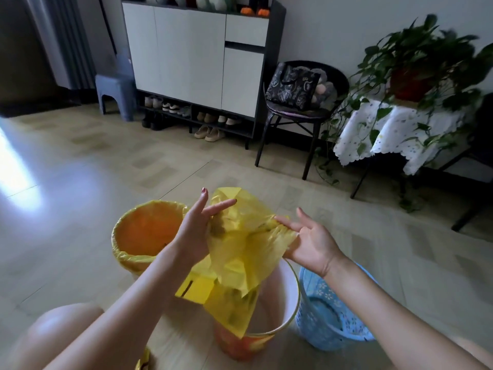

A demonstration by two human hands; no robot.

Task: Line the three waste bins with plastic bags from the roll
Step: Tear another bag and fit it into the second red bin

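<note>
Both hands hold yellow bag [240, 244] above middle bin [282, 297]. Left hand [196, 231] pinches bag's left edge, 2 fingers extended. Right hand [310, 243] grips right edge, fingers spread. Left bin [125, 244] already lined yellow. Blue bin [328, 319] right of middle bin, unlined. Floor [80, 209] glossy.

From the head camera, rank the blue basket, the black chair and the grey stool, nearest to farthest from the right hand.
From the right hand:
1. Blue basket, just below it on the floor.
2. Black chair, across the floor by the cabinet.
3. Grey stool, far left by the wall.
</note>
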